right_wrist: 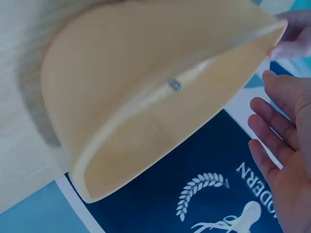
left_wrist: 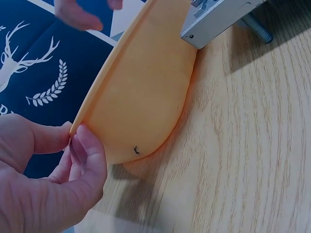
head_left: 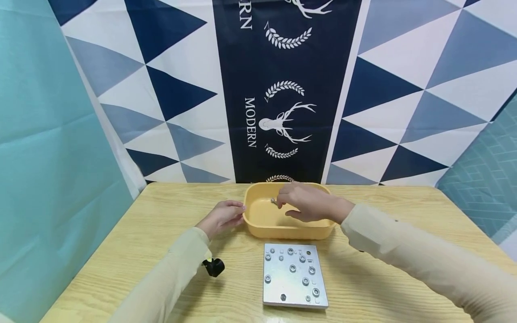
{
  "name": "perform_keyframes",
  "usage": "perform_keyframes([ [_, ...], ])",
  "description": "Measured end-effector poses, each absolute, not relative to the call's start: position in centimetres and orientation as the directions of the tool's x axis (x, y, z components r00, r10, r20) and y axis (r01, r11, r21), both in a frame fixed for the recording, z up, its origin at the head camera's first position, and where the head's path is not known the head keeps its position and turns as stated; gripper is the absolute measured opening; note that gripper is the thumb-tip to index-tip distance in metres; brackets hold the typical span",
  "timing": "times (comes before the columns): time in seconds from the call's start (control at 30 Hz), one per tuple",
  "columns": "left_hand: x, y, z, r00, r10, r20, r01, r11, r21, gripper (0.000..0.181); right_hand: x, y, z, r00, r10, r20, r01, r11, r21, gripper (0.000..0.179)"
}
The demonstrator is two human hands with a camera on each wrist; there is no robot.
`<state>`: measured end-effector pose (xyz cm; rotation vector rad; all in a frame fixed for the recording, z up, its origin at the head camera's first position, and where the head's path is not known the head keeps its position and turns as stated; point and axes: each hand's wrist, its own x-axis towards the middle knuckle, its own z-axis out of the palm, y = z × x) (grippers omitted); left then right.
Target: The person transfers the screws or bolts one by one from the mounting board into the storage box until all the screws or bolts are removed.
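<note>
A yellow plastic bin (head_left: 274,232) stands on the wooden table. My left hand (head_left: 224,217) pinches its left rim between thumb and fingers, as the left wrist view (left_wrist: 53,179) also shows of the hand. Over the bin's opening is my right hand (head_left: 304,202), its fingers loosely bent and apart, holding nothing. A small metal bolt (head_left: 273,201) appears just off the fingertips; in the right wrist view the bolt (right_wrist: 175,84) shows against the bin's inside, clear of the hand. Whether it lies in the bin or is falling, I cannot tell.
In front of the bin lies a silver metal plate (head_left: 282,273) with several socket-head bolts in it. A threaded shank (left_wrist: 257,29) sticks out below the plate. A black object (head_left: 215,268) sits by the left sleeve. A patterned cloth (head_left: 278,89) hangs behind the table.
</note>
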<state>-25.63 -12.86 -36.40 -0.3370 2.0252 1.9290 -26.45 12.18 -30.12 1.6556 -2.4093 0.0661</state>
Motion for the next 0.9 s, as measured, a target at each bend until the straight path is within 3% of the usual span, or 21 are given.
perform_keyframes([
  [0.27, -25.6, -12.8, -36.3, -0.923, 0.060, -0.381, -0.377, 0.074, 0.923, 0.026, -23.6, 12.7, -31.1, -0.274, -0.932, 0.238, -0.938, 0.314, 0.148, 0.021],
  [0.57, -25.5, -13.0, -36.1, -0.919, 0.063, -0.390, -0.386, 0.073, 0.920, 0.027, -21.1, 12.7, -32.0, -0.233, -0.942, 0.241, -0.952, 0.272, 0.142, 0.017],
  [0.9, -25.5, -12.9, -36.0, -0.917, 0.071, -0.392, -0.389, 0.062, 0.919, 0.026, -19.9, 13.2, -32.6, -0.251, -0.949, 0.189, -0.949, 0.281, 0.146, 0.021],
])
